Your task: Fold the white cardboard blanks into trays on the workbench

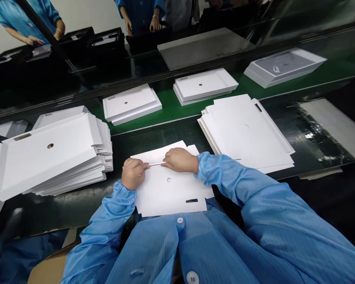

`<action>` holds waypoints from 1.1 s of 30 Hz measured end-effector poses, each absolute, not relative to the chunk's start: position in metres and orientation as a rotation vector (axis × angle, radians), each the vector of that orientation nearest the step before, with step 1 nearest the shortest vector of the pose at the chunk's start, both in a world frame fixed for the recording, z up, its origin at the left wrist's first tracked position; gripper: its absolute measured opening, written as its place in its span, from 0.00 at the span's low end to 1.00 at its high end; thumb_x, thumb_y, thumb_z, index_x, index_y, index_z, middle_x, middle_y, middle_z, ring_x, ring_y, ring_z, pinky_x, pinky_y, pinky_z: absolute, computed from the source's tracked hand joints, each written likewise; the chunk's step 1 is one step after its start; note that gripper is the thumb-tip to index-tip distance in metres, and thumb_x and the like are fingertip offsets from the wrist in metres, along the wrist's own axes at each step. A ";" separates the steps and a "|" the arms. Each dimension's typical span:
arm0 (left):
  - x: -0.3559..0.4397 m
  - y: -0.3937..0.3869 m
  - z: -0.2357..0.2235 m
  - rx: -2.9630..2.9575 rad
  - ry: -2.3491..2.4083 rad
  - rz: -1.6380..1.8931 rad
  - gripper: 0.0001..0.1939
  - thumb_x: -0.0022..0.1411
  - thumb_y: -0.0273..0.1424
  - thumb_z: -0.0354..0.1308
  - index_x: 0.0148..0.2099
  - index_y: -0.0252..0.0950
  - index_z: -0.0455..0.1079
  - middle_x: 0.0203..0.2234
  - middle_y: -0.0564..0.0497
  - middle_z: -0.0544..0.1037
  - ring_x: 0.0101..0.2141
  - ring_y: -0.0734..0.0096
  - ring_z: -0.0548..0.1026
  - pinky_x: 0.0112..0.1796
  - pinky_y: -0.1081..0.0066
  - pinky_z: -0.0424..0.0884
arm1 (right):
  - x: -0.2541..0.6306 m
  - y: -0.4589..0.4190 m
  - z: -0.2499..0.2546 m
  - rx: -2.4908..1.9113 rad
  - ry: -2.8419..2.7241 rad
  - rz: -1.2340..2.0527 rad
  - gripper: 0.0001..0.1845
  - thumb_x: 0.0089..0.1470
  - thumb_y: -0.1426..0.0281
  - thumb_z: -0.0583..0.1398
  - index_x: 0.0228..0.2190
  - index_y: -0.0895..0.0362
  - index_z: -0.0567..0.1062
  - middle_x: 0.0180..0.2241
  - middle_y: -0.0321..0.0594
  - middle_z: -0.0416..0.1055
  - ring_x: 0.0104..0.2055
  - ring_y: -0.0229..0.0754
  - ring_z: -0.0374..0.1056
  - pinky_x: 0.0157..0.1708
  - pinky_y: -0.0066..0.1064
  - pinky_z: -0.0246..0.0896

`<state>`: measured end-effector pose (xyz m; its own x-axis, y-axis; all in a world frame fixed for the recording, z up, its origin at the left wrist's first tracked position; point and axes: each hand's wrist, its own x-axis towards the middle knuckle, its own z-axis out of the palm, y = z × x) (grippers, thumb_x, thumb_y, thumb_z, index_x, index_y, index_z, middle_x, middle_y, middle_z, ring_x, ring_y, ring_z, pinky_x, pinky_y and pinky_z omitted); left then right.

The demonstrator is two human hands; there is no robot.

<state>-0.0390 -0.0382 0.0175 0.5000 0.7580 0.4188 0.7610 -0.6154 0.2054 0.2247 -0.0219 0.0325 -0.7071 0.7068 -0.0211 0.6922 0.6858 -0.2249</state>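
Observation:
A white die-cut cardboard sheet (pixel 171 193) lies in front of me at the table's near edge, with a small round hole and a dark slot. My left hand (pixel 133 173) pinches a narrow raised fold at the sheet's upper left. On the same fold, further right, my right hand (pixel 180 159) presses with its fingers together. The strip of fold between the two hands stands up slightly. To the right lies a stack of flat cardboard sheets (pixel 245 134); at the left is a stack of part-folded cardboard trays (pixel 50 157).
Behind the table runs a green conveyor belt (pixel 168 112). It carries white trays (pixel 205 85), another tray pair (pixel 130 103) and a tray with a grey insert (pixel 285 65). Co-workers' hands (pixel 155 23) show beyond the dark rail. A taped pale board (pixel 337 126) lies at right.

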 end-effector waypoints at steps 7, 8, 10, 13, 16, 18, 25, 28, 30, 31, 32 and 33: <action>-0.053 -0.045 0.031 -2.509 -1.849 -0.966 0.25 0.62 0.47 0.62 0.55 0.37 0.74 0.45 0.41 0.76 0.46 0.56 0.74 0.49 0.57 0.70 | 0.239 -0.020 0.044 -1.203 -2.750 0.302 0.25 0.68 0.60 0.51 0.33 0.59 0.83 0.34 0.46 0.79 0.40 0.45 0.72 0.40 0.35 0.56; -0.057 -0.047 0.032 -2.479 -1.971 -1.037 0.32 0.60 0.49 0.62 0.60 0.36 0.70 0.48 0.40 0.75 0.48 0.55 0.74 0.49 0.57 0.71 | 0.246 -0.019 0.047 -1.226 -2.706 0.304 0.26 0.68 0.61 0.50 0.34 0.58 0.83 0.35 0.45 0.80 0.40 0.45 0.72 0.41 0.34 0.57; -0.064 -0.051 0.035 -2.570 -2.187 -1.132 0.38 0.60 0.51 0.61 0.65 0.35 0.63 0.50 0.40 0.75 0.48 0.55 0.75 0.48 0.58 0.73 | 0.258 -0.018 0.054 -1.299 -2.620 0.300 0.26 0.69 0.60 0.49 0.35 0.58 0.83 0.36 0.44 0.80 0.41 0.45 0.72 0.41 0.33 0.57; -0.065 -0.060 0.040 -2.817 -2.320 -1.093 0.33 0.63 0.50 0.57 0.63 0.37 0.66 0.51 0.44 0.78 0.49 0.56 0.76 0.51 0.59 0.73 | 0.276 -0.019 0.064 -1.451 -2.514 0.302 0.27 0.69 0.58 0.49 0.38 0.57 0.83 0.37 0.44 0.80 0.43 0.45 0.73 0.39 0.33 0.58; -0.058 -0.064 0.048 -2.796 -2.310 -1.000 0.26 0.64 0.46 0.57 0.60 0.39 0.69 0.53 0.47 0.78 0.51 0.57 0.76 0.54 0.60 0.71 | 0.289 -0.022 0.071 -1.542 -2.444 0.386 0.25 0.69 0.57 0.49 0.42 0.55 0.82 0.39 0.43 0.79 0.44 0.46 0.72 0.38 0.32 0.58; -0.053 -0.060 0.057 -2.717 -2.284 -0.979 0.25 0.64 0.45 0.56 0.59 0.39 0.70 0.52 0.48 0.78 0.51 0.57 0.76 0.54 0.61 0.71 | 0.294 -0.023 0.073 -1.567 -2.389 0.509 0.24 0.68 0.56 0.50 0.50 0.55 0.79 0.41 0.42 0.79 0.44 0.45 0.72 0.39 0.32 0.59; -0.036 -0.002 0.105 -2.341 -2.040 -0.751 0.25 0.66 0.38 0.52 0.64 0.40 0.67 0.52 0.45 0.77 0.53 0.52 0.73 0.56 0.57 0.68 | 0.287 -0.025 0.079 -1.493 -2.155 0.961 0.28 0.64 0.53 0.55 0.59 0.57 0.68 0.40 0.41 0.78 0.37 0.42 0.72 0.34 0.30 0.60; -0.019 0.029 0.110 -2.337 -2.038 -0.495 0.25 0.65 0.33 0.53 0.64 0.42 0.68 0.50 0.43 0.76 0.53 0.49 0.72 0.56 0.54 0.67 | 0.280 -0.031 0.075 -1.478 -2.236 1.048 0.24 0.64 0.54 0.55 0.52 0.56 0.73 0.40 0.41 0.78 0.37 0.43 0.72 0.33 0.30 0.59; -0.008 0.045 0.102 -2.463 -2.036 -0.362 0.24 0.64 0.31 0.54 0.62 0.42 0.69 0.50 0.43 0.76 0.53 0.50 0.72 0.56 0.55 0.67 | 0.278 -0.034 0.070 -1.535 -2.410 1.073 0.24 0.64 0.50 0.53 0.43 0.56 0.77 0.37 0.43 0.78 0.37 0.45 0.72 0.33 0.31 0.59; -0.005 0.051 0.096 -2.571 -2.008 -0.309 0.23 0.64 0.30 0.54 0.61 0.41 0.70 0.50 0.44 0.76 0.53 0.52 0.73 0.57 0.56 0.66 | 0.278 -0.034 0.067 -1.584 -2.507 1.072 0.27 0.64 0.48 0.52 0.38 0.56 0.78 0.35 0.44 0.78 0.37 0.46 0.73 0.33 0.32 0.59; -0.002 0.056 0.089 -2.707 -1.964 -0.255 0.22 0.64 0.30 0.55 0.60 0.42 0.71 0.51 0.45 0.76 0.53 0.54 0.73 0.57 0.59 0.66 | 0.279 -0.033 0.064 -1.645 -2.583 1.051 0.30 0.63 0.46 0.51 0.34 0.56 0.79 0.34 0.45 0.77 0.37 0.48 0.73 0.33 0.33 0.59; -0.001 0.060 0.082 -2.823 -1.925 -0.210 0.22 0.64 0.30 0.56 0.60 0.42 0.71 0.51 0.46 0.75 0.53 0.57 0.73 0.58 0.61 0.66 | 0.280 -0.031 0.061 -1.706 -2.622 1.003 0.32 0.63 0.44 0.50 0.33 0.56 0.79 0.33 0.47 0.77 0.37 0.50 0.73 0.33 0.34 0.59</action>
